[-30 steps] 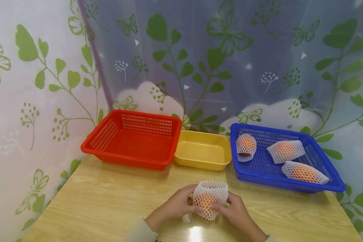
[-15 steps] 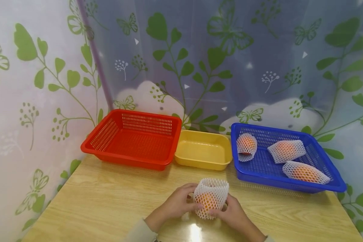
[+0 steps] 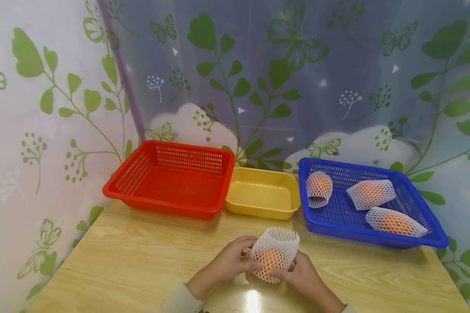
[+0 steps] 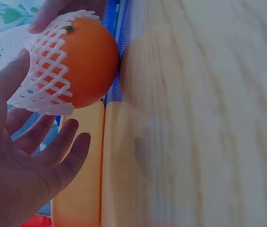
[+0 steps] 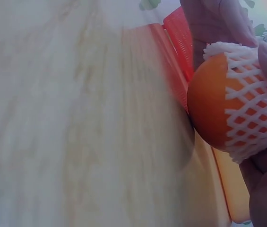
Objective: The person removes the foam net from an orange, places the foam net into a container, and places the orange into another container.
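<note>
Between both hands, on the wooden table, stands an orange (image 4: 95, 61) partly covered by a white foam net sleeve (image 3: 280, 240). The sleeve's open end points up, while the fruit's lower part is bare in both wrist views. My left hand (image 3: 232, 261) holds the net from the left, thumb on the front; in the left wrist view its lower fingers are spread off the fruit. On the other side my right hand (image 3: 300, 274) grips the net, thumb also at the front. The right hand's far fingers are partly hidden behind the sleeve.
A red basket (image 3: 168, 209) stands at the back left and a yellow tray (image 3: 261, 213) beside it. To the right, a blue basket (image 3: 356, 237) holds several net-wrapped oranges, one being a netted orange (image 3: 370, 194). A patterned curtain (image 3: 254, 100) hangs behind.
The net's open upper end has risen slightly and leans a little more to the right. Both hands keep their hold at almost the same spot.
</note>
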The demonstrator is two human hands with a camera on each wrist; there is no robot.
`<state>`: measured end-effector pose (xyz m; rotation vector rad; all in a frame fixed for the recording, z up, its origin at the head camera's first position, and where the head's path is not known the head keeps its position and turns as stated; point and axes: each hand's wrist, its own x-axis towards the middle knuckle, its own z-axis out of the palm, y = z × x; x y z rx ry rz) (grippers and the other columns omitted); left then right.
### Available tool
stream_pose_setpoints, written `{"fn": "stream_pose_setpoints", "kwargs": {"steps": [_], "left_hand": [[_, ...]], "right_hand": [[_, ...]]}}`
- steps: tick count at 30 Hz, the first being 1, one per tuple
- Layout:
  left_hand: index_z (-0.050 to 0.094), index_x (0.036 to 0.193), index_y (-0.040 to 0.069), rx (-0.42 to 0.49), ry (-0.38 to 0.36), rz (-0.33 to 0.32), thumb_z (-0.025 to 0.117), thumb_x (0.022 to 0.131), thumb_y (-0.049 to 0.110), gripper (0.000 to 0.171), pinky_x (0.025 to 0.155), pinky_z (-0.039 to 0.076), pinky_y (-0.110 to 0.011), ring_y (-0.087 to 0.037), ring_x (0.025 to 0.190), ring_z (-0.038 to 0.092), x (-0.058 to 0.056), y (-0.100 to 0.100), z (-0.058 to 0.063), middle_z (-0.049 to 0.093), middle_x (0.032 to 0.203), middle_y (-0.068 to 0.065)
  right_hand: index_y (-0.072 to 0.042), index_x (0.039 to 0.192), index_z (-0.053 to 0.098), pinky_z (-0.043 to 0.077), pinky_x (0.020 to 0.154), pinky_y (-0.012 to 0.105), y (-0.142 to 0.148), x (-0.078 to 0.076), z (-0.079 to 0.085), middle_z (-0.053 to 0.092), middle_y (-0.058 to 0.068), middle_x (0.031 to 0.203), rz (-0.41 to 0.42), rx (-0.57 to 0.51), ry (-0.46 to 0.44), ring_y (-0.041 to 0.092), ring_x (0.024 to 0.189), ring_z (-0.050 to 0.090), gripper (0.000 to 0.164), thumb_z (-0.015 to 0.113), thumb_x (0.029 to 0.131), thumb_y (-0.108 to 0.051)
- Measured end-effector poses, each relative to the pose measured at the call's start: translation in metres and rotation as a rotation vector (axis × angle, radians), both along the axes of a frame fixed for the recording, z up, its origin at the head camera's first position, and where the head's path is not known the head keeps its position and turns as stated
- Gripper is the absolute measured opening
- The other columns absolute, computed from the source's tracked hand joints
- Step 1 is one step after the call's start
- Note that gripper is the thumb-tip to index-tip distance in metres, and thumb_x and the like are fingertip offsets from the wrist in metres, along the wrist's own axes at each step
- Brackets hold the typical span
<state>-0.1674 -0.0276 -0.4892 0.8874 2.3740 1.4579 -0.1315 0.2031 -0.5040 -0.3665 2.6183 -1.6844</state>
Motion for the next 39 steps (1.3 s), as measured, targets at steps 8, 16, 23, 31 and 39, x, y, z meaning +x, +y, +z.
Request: {"fn": "stream_pose_setpoints", "kwargs": {"steps": [8, 16, 23, 31, 39], "left_hand": [[0.056, 0.134, 0.013, 0.018, -0.013, -0.041, 0.076, 0.085, 0.031, 0.057, 0.091, 0.05, -0.026, -0.017, 0.119, 0.053, 0.0005, -0.0006, -0.0003, 0.053, 0.138, -0.003], [0.052, 0.138, 0.013, 0.021, 0.013, -0.027, 0.076, 0.084, 0.032, 0.062, 0.097, 0.046, -0.03, -0.018, 0.125, 0.05, 0.0001, 0.0, 0.0019, 0.054, 0.138, -0.003], [0.055, 0.134, 0.013, -0.014, 0.026, -0.032, 0.075, 0.086, 0.032, 0.056, 0.102, 0.044, -0.036, -0.021, 0.126, 0.05, 0.0017, 0.0, 0.0017, 0.056, 0.136, -0.004], [0.059, 0.131, 0.012, -0.009, 0.01, -0.003, 0.076, 0.085, 0.031, 0.053, 0.09, 0.051, -0.028, -0.02, 0.123, 0.052, 0.0031, 0.0003, 0.0015, 0.058, 0.133, -0.004], [0.063, 0.126, 0.01, -0.017, 0.027, 0.033, 0.076, 0.085, 0.031, 0.048, 0.09, 0.051, -0.028, -0.021, 0.12, 0.054, 0.0029, 0.0015, 0.0026, 0.06, 0.13, -0.006]], "right_hand": [[-0.003, 0.111, 0.066, 0.048, 0.092, 0.027, 0.0017, -0.0023, 0.0001, 0.071, 0.002, 0.104, 0.01, -0.018, 0.034, 0.009, 0.099, 0.063, 0.039, 0.082, 0.078, -0.015], [0.002, 0.105, 0.069, 0.055, 0.079, 0.027, -0.0016, -0.0056, 0.0036, 0.073, 0.01, 0.098, 0.027, -0.095, 0.157, 0.008, 0.09, 0.067, 0.025, 0.076, 0.082, -0.006], [-0.001, 0.106, 0.069, 0.052, 0.085, 0.026, -0.0028, -0.0027, 0.0048, 0.073, 0.004, 0.098, -0.026, -0.065, 0.1, 0.007, 0.092, 0.065, 0.03, 0.079, 0.079, -0.009], [-0.003, 0.114, 0.065, 0.046, 0.095, 0.027, -0.002, -0.0006, 0.0034, 0.071, 0.001, 0.108, -0.042, -0.036, 0.073, 0.008, 0.104, 0.062, 0.04, 0.081, 0.078, -0.012], [-0.003, 0.114, 0.065, 0.045, 0.097, 0.028, -0.0008, -0.0011, 0.0022, 0.07, 0.0, 0.108, -0.047, -0.028, 0.066, 0.009, 0.106, 0.061, 0.041, 0.082, 0.077, -0.013]]}}
